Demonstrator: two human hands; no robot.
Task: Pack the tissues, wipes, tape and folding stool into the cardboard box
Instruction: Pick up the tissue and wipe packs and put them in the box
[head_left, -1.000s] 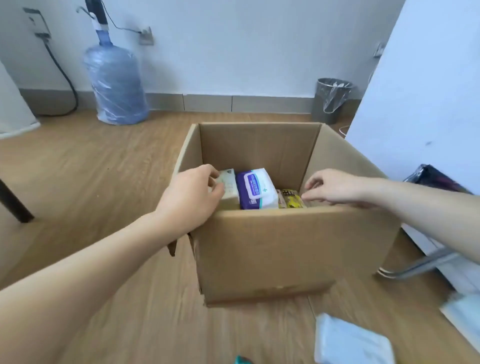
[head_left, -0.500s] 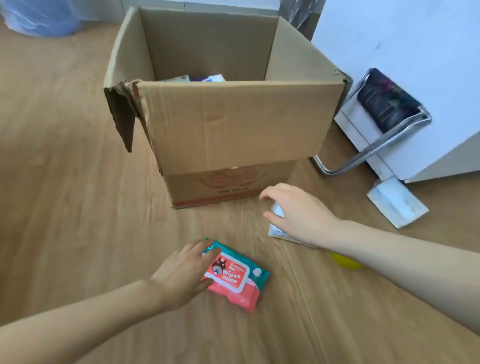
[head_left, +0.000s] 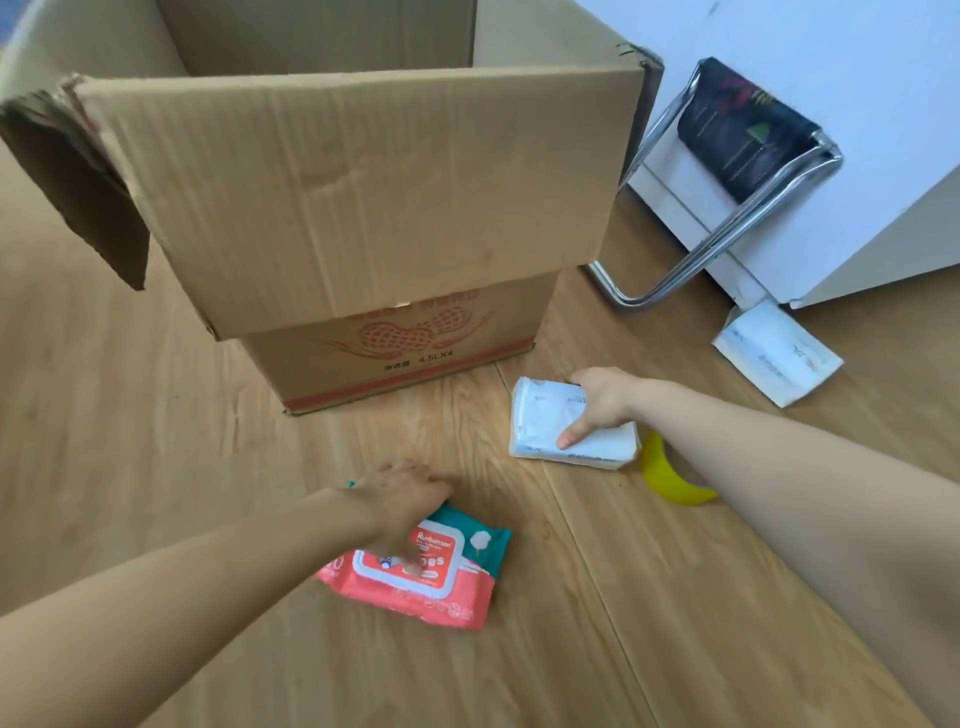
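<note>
The open cardboard box (head_left: 363, 208) stands on the wooden floor ahead of me, its inside hidden from this angle. My left hand (head_left: 402, 501) grips the top edge of a red and teal wipes pack (head_left: 441, 577) lying on the floor. My right hand (head_left: 597, 402) closes around a white tissue pack (head_left: 550, 431) just right of the box's front corner. A folding stool (head_left: 737, 171) with a chrome frame and dark seat leans against the white cabinet at right. A yellow tape roll (head_left: 670, 480) shows partly under my right forearm.
A second white tissue pack (head_left: 776, 356) lies on the floor by the white cabinet (head_left: 857, 104). A torn flap (head_left: 78, 187) hangs off the box's left corner. Wooden floor stretches to the left and toward me.
The view has dropped closer to the floor. My left hand has closed on the wipes pack and my right hand has taken hold of the tissue pack.
</note>
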